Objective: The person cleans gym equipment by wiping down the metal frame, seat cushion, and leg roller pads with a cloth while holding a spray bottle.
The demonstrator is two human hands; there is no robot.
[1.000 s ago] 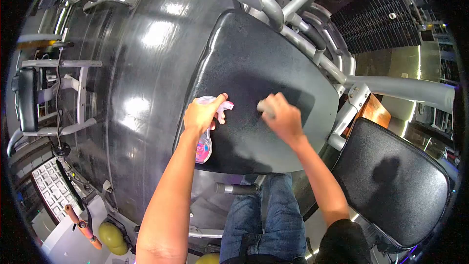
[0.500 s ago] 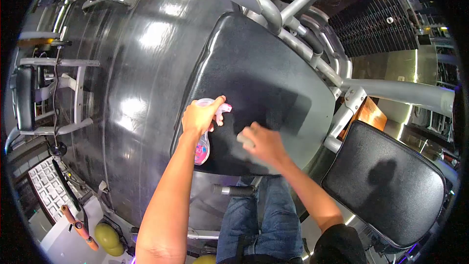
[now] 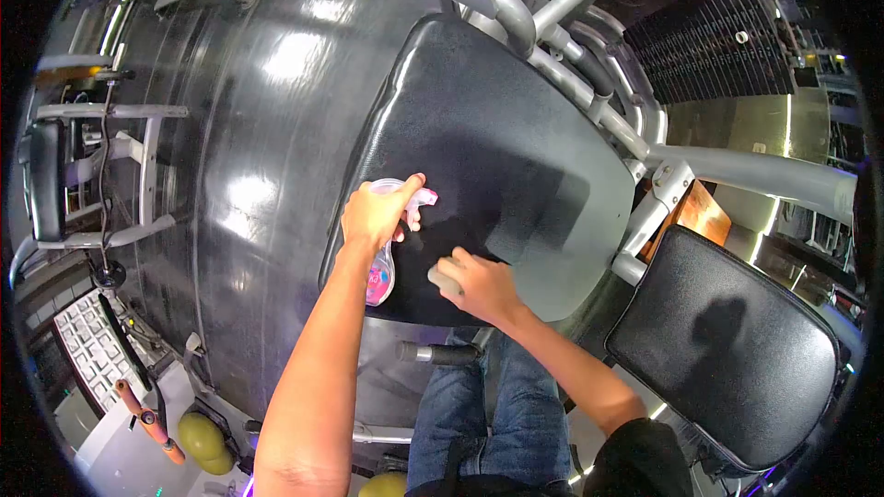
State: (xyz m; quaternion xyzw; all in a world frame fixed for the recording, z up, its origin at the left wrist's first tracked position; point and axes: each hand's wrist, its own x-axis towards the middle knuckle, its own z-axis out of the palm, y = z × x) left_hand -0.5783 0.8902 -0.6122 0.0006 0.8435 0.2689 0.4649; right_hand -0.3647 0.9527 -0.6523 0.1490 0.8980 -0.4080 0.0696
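Observation:
My left hand [image 3: 373,214] is closed around the neck of a clear spray bottle [image 3: 379,282] with a pink label and a white-and-pink trigger head. The bottle is over the left edge of a black padded seat [image 3: 479,110]. My right hand [image 3: 482,287] grips a small, pale, sponge-like pad [image 3: 446,277] low over the seat's near part. Its fingers wrap over the pad, and whether the pad touches the surface I cannot tell.
A second black pad [image 3: 727,350] sits at the right, near grey machine tubing [image 3: 755,170]. A weight stack [image 3: 709,41] stands at the back right. Another machine frame [image 3: 152,170] is at the left. A foam-gripped bar [image 3: 442,353] lies below the seat.
My right hand has moved a little left with the pale pad, toward the bottle. My left hand holds the spray bottle in nearly the same place.

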